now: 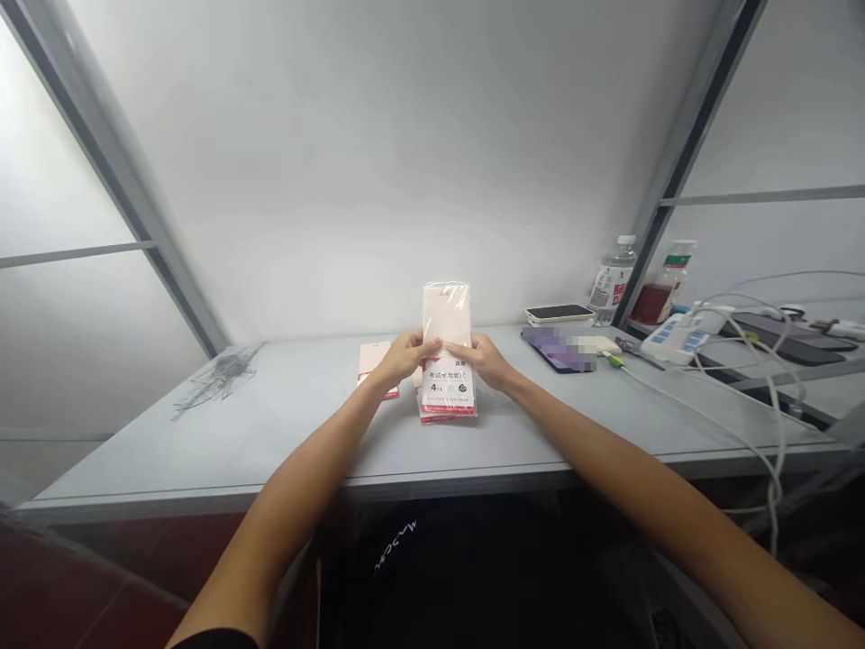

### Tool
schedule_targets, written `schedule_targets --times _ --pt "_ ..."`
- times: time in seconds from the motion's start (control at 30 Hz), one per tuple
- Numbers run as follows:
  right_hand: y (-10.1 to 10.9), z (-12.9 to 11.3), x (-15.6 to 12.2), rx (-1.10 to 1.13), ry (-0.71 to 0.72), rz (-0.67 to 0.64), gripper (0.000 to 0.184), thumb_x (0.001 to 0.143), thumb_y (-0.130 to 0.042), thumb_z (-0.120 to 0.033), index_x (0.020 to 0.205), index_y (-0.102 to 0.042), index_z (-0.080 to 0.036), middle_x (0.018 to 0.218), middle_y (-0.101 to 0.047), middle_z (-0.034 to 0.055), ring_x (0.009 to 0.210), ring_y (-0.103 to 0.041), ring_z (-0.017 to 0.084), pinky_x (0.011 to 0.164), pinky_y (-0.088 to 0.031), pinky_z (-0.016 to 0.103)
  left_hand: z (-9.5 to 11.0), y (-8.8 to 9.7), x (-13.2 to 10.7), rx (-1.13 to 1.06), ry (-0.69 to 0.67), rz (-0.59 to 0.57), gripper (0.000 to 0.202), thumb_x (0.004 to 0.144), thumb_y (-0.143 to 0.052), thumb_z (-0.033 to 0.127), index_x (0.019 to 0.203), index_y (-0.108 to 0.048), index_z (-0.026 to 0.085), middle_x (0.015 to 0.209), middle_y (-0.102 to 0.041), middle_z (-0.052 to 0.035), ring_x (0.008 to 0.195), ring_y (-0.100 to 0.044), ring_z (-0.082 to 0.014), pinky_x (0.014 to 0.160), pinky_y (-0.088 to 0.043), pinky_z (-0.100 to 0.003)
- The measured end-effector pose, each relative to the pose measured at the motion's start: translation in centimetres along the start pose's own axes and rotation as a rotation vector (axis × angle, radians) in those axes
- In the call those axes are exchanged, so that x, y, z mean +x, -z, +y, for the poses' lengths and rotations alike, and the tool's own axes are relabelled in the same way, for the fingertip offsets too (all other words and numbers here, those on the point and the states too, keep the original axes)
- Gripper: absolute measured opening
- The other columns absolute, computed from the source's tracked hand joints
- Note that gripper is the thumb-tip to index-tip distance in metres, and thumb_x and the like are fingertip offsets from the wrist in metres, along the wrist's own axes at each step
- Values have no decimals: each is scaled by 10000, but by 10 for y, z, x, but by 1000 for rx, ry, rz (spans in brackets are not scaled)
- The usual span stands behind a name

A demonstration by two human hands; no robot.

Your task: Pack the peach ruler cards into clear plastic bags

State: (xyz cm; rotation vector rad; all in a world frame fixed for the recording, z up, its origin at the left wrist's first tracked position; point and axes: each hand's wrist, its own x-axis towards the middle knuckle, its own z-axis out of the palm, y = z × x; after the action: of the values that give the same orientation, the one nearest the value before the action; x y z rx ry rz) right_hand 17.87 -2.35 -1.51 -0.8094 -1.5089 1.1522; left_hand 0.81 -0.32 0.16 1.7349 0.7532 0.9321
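Both arms reach forward over a pale grey desk (203, 442). Left hand (405, 356) and right hand (484, 359) pinch a clear-wrapped exam stationery packet (447, 389) from either side, level with its middle, thumbs toward the front and close together near its centre. Fingers curl out of sight behind it. Neither hand is spread.

The packet stands tilted, its upper end toward 12 o'clock, a red-and-white card showing through the wrap. It sits over a red-edged stack of similar packets (427, 415); contact between them is probably there, but the view is poor at that edge. A second pale pink packet (375, 368) lies just beside the left hand, at 9 o'clock.

At 2 o'clock from the held packet, a black-screened smartphone (559, 313) rests on a cream case. Nearer, at 3 o'clock, lies a dark tablet (558, 350), partly pixelated. Behind these stand a water bottle (614, 281) and a bottle of reddish-brown liquid (666, 290). Further right sit a white power strip (676, 339) and white cables (777, 424), which trail over the desk edge. A crumpled piece of plastic wrap (216, 379) lies at 9 o'clock, far along the desk. Below the desk edge, at 6 o'clock, is a black garment (396, 545) with white lettering.
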Motion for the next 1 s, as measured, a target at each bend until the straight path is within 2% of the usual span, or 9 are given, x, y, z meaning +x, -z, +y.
schedule_targets --times 0.1,0.27,0.33,0.5,0.6,0.7,0.8,0.9,1.0 --pt "2 3 4 -72 -81 7 353 682 -635 -475 768 -648 -132 732 -677 62 643 -613 175 557 -461 265 0 5 1 130 71 55 367 699 -590 494 781 -595 136 714 -606 -46 600 -542 -132 551 -400 -259" --pt "5 17 6 -405 -282 -53 262 658 -661 -418 653 -630 -158 612 -653 63 498 -575 181 441 -420 281 -9 14 -2 504 436 4 371 608 -646 502 504 -565 156 536 -602 -87 490 -537 -182 511 -394 -304" --pt "5 22 5 -552 -299 -78 239 655 -657 -400 619 -614 -167 560 -635 57 424 -541 173 414 -396 292 -14 13 -4 619 506 -7 394 602 -644 507 431 -531 171 481 -578 -94 433 -511 -186 498 -374 -319" --pt "7 25 5 -716 -282 -63 261 638 -661 -450 633 -614 -193 567 -642 54 448 -555 186 450 -385 292 -20 12 -4 678 505 62 430 609 -617 554 405 -491 198 428 -527 -67 436 -507 -199 510 -362 -319" --pt "13 19 5 -948 -214 78 343 675 -609 -523 724 -650 -185 723 -673 104 680 -613 244 582 -412 311 -19 22 -1 699 461 206 448 561 -645 584 420 -453 204 446 -513 -62 567 -567 -245 563 -385 -315" --pt "19 13 5 -1176 -230 163 452 757 -503 -540 942 -645 -153 1003 -639 177 981 -556 317 735 -404 367 -22 38 2 753 358 356 447 558 -642 598 467 -463 198 553 -553 -107 803 -589 -333 653 -406 -345" --pt "21 11 4 -1352 -397 49 490 785 -463 -527 1011 -628 -125 1119 -586 205 1081 -492 347 779 -395 392 -29 48 1 881 508 244 424 537 -647 595 599 -591 179 712 -634 -159 964 -553 -378 730 -418 -380" --pt "17 10 2 -1414 -555 -133 480 827 -388 -506 1005 -630 -131 1083 -616 175 995 -550 321 737 -415 378 -36 45 -2 1142 682 75 511 634 -510 636 841 -673 198 952 -663 -171 1007 -557 -359 780 -431 -399" --pt "14 8 1 -1421 -569 -179 447 848 -357 -479 988 -630 -153 1049 -636 148 932 -585 289 703 -421 357 -37 39 -3 1233 666 51 515 672 -471 601 943 -677 215 1034 -652 -170 998 -573 -355 800 -434 -424"
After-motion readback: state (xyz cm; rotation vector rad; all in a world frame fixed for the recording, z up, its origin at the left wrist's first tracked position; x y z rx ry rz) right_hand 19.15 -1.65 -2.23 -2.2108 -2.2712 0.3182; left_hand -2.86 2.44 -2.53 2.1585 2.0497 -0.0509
